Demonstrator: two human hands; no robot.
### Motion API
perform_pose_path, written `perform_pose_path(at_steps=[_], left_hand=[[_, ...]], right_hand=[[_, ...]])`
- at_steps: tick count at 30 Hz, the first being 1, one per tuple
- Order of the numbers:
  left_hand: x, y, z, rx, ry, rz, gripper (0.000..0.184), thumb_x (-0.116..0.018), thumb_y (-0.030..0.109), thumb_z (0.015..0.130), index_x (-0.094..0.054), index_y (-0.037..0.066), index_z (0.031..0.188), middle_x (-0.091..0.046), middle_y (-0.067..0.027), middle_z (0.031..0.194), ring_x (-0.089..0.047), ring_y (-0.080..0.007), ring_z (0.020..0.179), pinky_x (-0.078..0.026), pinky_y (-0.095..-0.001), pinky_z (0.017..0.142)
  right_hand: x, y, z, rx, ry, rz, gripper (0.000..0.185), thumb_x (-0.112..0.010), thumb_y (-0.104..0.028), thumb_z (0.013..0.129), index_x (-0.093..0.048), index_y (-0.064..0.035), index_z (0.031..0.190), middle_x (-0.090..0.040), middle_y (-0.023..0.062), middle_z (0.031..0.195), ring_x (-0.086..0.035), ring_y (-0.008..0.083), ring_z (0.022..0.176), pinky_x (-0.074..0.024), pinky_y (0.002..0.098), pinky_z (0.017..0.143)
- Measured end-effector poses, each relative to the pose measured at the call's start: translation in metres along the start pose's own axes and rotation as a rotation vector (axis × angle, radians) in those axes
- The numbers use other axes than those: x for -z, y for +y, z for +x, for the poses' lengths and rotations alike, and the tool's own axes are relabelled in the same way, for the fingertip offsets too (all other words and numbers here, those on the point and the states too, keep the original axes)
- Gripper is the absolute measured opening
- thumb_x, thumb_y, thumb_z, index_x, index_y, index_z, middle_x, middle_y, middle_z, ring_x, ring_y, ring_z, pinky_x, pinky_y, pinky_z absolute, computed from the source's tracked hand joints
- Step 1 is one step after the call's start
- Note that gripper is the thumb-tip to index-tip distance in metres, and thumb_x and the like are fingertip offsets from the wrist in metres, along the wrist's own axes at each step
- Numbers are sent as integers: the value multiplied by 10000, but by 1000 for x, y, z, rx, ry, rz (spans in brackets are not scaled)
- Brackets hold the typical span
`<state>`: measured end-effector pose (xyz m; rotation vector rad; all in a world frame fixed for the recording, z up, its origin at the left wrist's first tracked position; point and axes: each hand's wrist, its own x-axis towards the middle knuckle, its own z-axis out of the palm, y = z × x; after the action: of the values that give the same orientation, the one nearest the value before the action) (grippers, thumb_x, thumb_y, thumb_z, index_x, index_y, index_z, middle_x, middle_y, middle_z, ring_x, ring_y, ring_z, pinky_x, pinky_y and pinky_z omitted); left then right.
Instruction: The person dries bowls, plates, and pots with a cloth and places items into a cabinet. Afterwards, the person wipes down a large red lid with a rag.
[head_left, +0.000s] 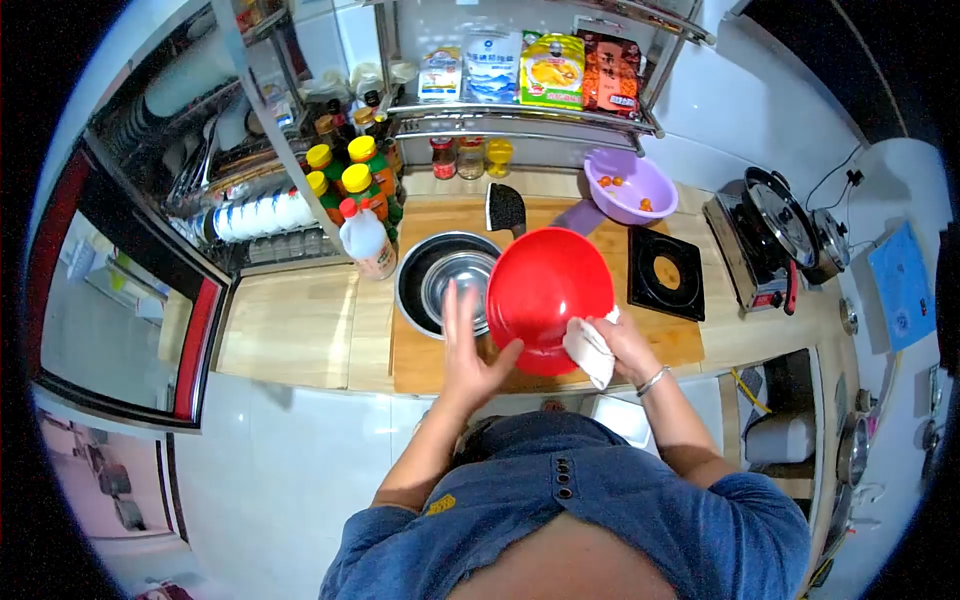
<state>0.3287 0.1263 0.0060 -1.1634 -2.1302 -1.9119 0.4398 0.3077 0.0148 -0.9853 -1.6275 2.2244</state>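
Observation:
A red bowl [550, 285] is tilted over the wooden board [430, 375], its inside facing me. My right hand [630, 345] is closed on a white cloth [590, 352] at the bowl's lower right rim. My left hand [472, 355] has its fingers spread, with the thumb near the bowl's lower left edge; whether it touches the bowl I cannot tell. Beyond my left hand, a dark bowl [410, 285] holds a smaller steel bowl [460, 268]. A black-and-white brush-like item [505, 208] lies behind the red bowl.
Right of the board's middle lies a black square plate [665, 273]. Behind it sits a purple basin [632, 187] with small orange items. A stove [735, 255] with pots is at right. Bottles [368, 240] stand at left, below a rack [520, 125] with packets.

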Motion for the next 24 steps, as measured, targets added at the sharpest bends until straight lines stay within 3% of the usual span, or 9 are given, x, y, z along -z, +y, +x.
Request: perform_pose_path(at_steps=[2, 4, 9, 12, 16, 18, 19, 21, 24], left_hand=[[1, -13, -7, 214, 25, -391, 626, -594, 104, 712, -297, 113, 1262, -376, -137, 1236, -287, -257, 1201, -223, -387, 983], [7, -19, -10, 923, -157, -901, 673, -549, 21, 712, -215, 109, 1290, -379, -120, 1223, -363, -236, 1137, -312, -305, 934], [3, -18, -31, 999, -71, -906, 642, -494, 1, 719, -223, 124, 1289, -400, -108, 1199, -429, -211, 1064, -370, -306, 884], [1, -29, -38, 954, -58, -918, 594, -513, 60, 756, -234, 98, 1279, -388, -108, 1209, -424, -203, 1066, -360, -309, 887], [3, -31, -31, 956, -96, -941, 565, -534, 157, 801, -236, 89, 1276, -394, -94, 1205, -423, -196, 1061, -350, -309, 896], [4, -44, -35, 965, -64, -891, 529, -520, 173, 817, -257, 93, 1268, -423, -77, 1182, -403, -182, 1078, -335, -316, 907], [4, -52, -36, 964, -64, -891, 529, -520, 173, 817, -257, 93, 1268, -423, -77, 1182, -403, -182, 1078, -335, -316, 907], [7, -59, -33, 941, -6, -879, 512, -517, 175, 817, -272, 96, 1260, -430, -75, 1174, -419, -176, 1061, -345, -310, 897], [10, -78, -17, 916, 71, -877, 468, -505, 143, 798, -329, 93, 1228, -470, -72, 1124, -465, -183, 1001, -381, -311, 858]], right_hand=[[5, 4, 2, 5, -54, -72, 249, -520, -50, 768, -517, 13, 1009, -590, 79, 840, -572, 151, 746, -468, 282, 638], [5, 8, 8, 44, -103, -427, 281, -521, -54, 769, -493, 14, 1040, -596, 123, 861, -585, 227, 741, -469, 320, 659], [-26, 12, 2, 843, 410, -1147, 384, -576, -74, 680, -476, -41, 1049, -508, 191, 926, -476, 356, 868, -396, 381, 756], [-58, 11, -3, 1070, 169, -1259, 456, -585, -12, 589, -486, -66, 1030, -509, 153, 937, -479, 328, 860, -400, 401, 714], [-74, 55, 8, 1080, -185, -1157, 336, -607, -90, 660, -522, -31, 980, -539, 167, 918, -523, 319, 850, -422, 369, 749], [-71, 48, 2, 476, -697, -1006, 322, -603, -200, 719, -524, -11, 966, -550, 187, 859, -545, 318, 788, -444, 370, 710], [-69, 41, 0, 476, -697, -1006, 322, -603, -200, 719, -524, -11, 966, -550, 187, 859, -545, 318, 788, -444, 370, 710], [-70, 11, -5, 192, -375, -1171, 383, -599, -298, 732, -518, 2, 956, -559, 205, 824, -559, 324, 753, -457, 380, 666], [-60, -2, 18, 471, 214, -1193, 496, -642, -369, 680, -528, 16, 970, -567, 215, 882, -568, 331, 791, -457, 386, 663]])
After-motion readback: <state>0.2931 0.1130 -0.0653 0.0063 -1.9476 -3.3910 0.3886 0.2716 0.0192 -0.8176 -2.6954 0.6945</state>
